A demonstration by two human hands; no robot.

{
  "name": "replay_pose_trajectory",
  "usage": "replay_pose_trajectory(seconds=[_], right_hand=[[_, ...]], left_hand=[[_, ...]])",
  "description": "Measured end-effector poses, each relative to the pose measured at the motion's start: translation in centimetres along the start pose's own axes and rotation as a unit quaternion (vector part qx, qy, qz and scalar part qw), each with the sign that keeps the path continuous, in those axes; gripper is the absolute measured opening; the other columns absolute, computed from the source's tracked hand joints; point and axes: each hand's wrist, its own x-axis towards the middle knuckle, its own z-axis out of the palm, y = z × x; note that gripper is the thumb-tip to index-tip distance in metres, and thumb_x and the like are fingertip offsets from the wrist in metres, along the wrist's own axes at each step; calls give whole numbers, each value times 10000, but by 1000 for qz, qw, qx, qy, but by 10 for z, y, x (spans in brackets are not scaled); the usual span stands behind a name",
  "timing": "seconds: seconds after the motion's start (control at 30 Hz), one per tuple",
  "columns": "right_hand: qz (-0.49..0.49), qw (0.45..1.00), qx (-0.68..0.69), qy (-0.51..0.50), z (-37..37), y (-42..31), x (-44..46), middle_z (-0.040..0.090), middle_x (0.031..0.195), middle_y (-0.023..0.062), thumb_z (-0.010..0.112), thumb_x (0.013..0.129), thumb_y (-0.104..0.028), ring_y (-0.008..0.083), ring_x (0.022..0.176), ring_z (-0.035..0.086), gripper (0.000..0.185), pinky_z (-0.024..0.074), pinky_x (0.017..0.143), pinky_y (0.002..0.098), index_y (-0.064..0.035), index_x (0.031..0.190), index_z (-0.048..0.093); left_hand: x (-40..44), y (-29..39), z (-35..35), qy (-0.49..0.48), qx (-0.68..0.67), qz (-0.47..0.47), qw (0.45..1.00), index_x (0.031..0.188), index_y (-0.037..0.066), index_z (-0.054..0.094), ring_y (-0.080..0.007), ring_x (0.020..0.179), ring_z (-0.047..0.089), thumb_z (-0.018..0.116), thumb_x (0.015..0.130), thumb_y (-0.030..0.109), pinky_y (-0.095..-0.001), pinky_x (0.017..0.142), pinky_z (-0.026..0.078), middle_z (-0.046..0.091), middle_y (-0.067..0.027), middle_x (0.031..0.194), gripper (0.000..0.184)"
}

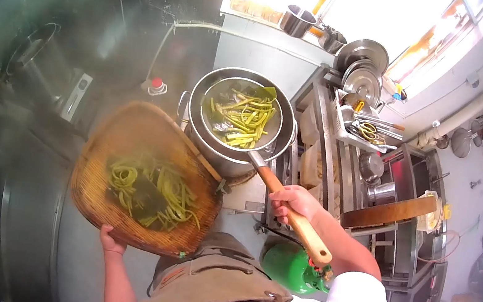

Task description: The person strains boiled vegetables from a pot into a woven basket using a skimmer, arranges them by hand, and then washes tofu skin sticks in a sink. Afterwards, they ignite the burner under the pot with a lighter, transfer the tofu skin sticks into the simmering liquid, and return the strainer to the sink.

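My right hand [294,203] is wrapped round the wooden handle [305,228] of a round strainer. The strainer [242,113] holds green vegetable strips [249,121] and sits over the mouth of a large metal pot [222,155]. At the lower left, my left hand [110,239] grips the near edge of a woven basket [145,124]. Curled and long green strips [175,194] lie in the basket, which is beside the pot and partly veiled by steam. The fingers under the basket edge are hidden.
A green gas cylinder [288,265] stands below my right forearm. To the right are a metal rack, a white utensil basket [350,133] and a round wooden board [388,212]. Lids [363,57] lean near the window. A red-capped bottle [156,86] is behind the woven basket.
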Motion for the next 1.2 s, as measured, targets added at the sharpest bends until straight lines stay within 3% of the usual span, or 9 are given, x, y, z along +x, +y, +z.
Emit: replay_pose_trajectory(seconds=[0.23,0.33,0.53,0.63,0.67,0.77,0.93,1.07,1.2], right_hand=[[-42,999,-28,-3,5,21,-14,414,514,12,598,814,-101,118,403,410,209,362,366,270,-61,661,461],[-49,995,-85,24,5,22,-16,472,501,75,595,809,-105,172,398,478,173,416,383,304,-22,708,481],[-19,998,57,-20,5,25,-23,478,519,73,602,792,-88,169,443,491,155,423,409,301,-29,690,501],[-86,995,-56,4,5,21,2,483,524,82,599,778,-79,179,438,490,147,416,392,315,-26,675,508],[-59,998,15,29,16,18,0,474,596,49,583,787,-50,131,434,456,95,356,366,266,-31,794,490],[-66,997,-27,1,7,28,-13,497,539,74,599,772,-94,185,438,501,141,429,436,302,-12,688,522],[-71,997,-21,26,17,21,3,501,562,81,610,779,-85,189,442,491,129,425,428,313,-20,718,516],[-45,991,107,-67,-1,29,-6,461,635,21,605,805,-87,108,462,449,159,390,396,270,-7,892,499],[-79,991,96,-48,5,46,-4,458,632,14,569,807,-56,95,432,430,166,362,368,246,-22,952,495]], left_hand=[[-1,6,-2,-4,2,-20,1000,1143,54,511,-301,1052,525,502,631,176,-432,922,431,571,-86,1117,527],[5,5,6,-13,-6,1,1000,1130,52,512,-302,1046,524,500,628,167,-430,923,431,567,-85,1102,514],[11,7,-2,-25,0,0,1000,1104,49,518,-303,1030,528,505,615,149,-436,927,426,571,-81,1082,499],[24,12,-30,-25,12,-27,999,1074,53,529,-300,1013,535,509,614,145,-438,921,429,578,-78,1062,469],[34,9,-40,-23,4,-32,999,1067,54,531,-299,1009,537,509,615,145,-438,918,430,581,-77,1057,462],[-11,9,27,-25,9,11,1000,1082,55,528,-302,1006,541,511,619,146,-441,906,440,583,-78,1066,472],[-9,13,21,-25,45,12,999,1122,45,512,-311,1019,538,512,624,144,-444,909,441,579,-87,1082,508],[-9,14,25,-25,19,15,999,1112,30,513,-312,1019,532,521,620,144,-443,919,434,574,-102,1086,505],[-6,13,13,-29,27,1,999,1114,23,510,-315,1026,529,517,622,148,-444,923,430,572,-106,1096,508]])
